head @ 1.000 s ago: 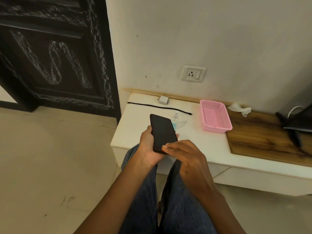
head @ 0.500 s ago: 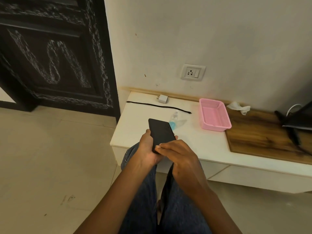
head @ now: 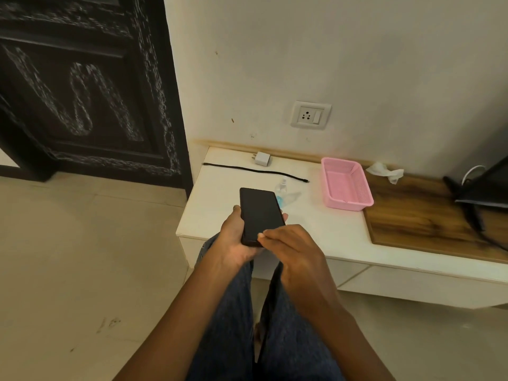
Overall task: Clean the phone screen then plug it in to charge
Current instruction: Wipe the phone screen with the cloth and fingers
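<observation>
The phone (head: 260, 215) is held above the near left corner of the white worktop (head: 220, 204), screen up and dark, so its glass faces the person. The left hand (head: 236, 240) grips it from beneath, thumb along the left edge and fingers wrapped round the right, which steadies it for work on the screen. The right hand (head: 295, 251) has its fingers together and bent, their tips resting on the phone's lower right corner; whether they pinch a cloth I cannot tell. Just behind the phone a small spray bottle (head: 281, 188) lies within easy reach, likely for the cleaning step. Farther back, a black cable (head: 253, 170) lies stretched out, and a white charger plug (head: 261, 158) sits near the wall, directly below the wall socket (head: 310, 115), ready for charging. To the right are a pink basket (head: 347, 184) and, beyond it, a crumpled tissue (head: 384, 171) on a wooden board (head: 428, 221).
</observation>
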The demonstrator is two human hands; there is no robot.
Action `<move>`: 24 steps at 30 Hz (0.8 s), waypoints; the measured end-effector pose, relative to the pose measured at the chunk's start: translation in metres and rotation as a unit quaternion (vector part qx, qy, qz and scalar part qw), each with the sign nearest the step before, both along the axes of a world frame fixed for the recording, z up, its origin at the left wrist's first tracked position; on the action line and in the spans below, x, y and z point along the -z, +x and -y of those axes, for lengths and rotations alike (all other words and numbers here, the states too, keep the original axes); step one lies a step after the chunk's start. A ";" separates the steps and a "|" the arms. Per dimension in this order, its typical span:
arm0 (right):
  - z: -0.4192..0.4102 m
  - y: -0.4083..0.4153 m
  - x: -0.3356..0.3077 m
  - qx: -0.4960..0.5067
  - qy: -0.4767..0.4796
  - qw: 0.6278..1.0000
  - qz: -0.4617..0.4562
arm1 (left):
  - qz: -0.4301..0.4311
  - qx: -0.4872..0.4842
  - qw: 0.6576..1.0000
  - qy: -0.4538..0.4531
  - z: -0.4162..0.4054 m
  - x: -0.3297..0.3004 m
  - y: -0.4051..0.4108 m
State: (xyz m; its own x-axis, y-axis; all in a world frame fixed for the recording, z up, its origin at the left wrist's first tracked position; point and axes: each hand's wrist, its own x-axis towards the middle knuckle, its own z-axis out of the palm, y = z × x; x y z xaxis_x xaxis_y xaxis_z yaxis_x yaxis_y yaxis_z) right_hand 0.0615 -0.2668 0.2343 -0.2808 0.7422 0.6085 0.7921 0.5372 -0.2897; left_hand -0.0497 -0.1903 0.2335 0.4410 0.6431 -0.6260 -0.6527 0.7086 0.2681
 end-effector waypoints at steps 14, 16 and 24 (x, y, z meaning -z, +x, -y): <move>-0.004 0.042 0.007 0.050 -0.002 0.998 0.048 | 0.003 0.046 0.997 0.068 -0.001 0.011 -0.010; -0.009 0.045 0.006 0.055 -0.009 0.997 0.053 | -0.033 0.049 0.996 0.071 -0.001 0.014 -0.010; -0.015 0.042 0.007 0.052 -0.007 0.998 0.024 | -0.004 0.078 0.993 0.087 0.001 0.014 -0.012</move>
State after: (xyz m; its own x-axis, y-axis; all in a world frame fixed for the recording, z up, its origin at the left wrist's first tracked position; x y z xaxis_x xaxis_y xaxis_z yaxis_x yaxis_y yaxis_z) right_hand 0.1035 -0.2514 0.2274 -0.2306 0.7769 0.5859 0.8563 0.4480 -0.2570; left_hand -0.0615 -0.1916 0.2195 0.5394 0.6657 -0.5156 -0.5350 0.7438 0.4007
